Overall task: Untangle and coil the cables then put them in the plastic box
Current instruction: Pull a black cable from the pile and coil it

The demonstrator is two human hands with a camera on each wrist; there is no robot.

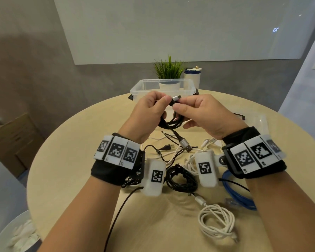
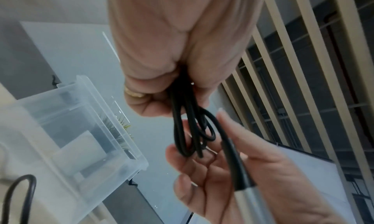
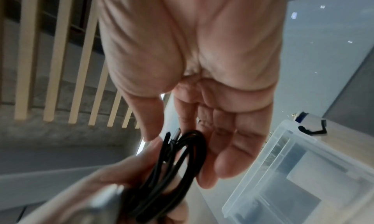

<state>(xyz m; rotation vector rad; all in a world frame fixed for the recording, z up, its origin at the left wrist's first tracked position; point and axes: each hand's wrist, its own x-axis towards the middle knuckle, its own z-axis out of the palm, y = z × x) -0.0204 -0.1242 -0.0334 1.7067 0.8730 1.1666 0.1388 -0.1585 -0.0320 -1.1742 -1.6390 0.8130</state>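
Note:
A black cable [image 1: 171, 122] is gathered into loops in mid-air above the round table. My left hand [image 1: 159, 102] grips the top of the loops; in the left wrist view the strands [image 2: 188, 131] run out of its curled fingers [image 2: 161, 86]. My right hand [image 1: 178, 104] pinches the same cable just behind its silver connector [image 1: 176, 98]. The cable's other silver plug [image 1: 185, 143] dangles below. Behind the hands stands the clear plastic box [image 1: 140, 84], with no cable visible inside; it also shows in the right wrist view [image 3: 303, 171].
On the table [image 1: 80, 160] below my wrists lie a coiled black cable [image 1: 182, 179], a coiled white cable [image 1: 216, 222], a blue cable [image 1: 238, 195] and tangled white and thin black leads [image 1: 171, 153]. A potted plant [image 1: 169, 71] and tumbler [image 1: 192, 77] stand behind the box; its lid [image 1: 253, 119] lies right.

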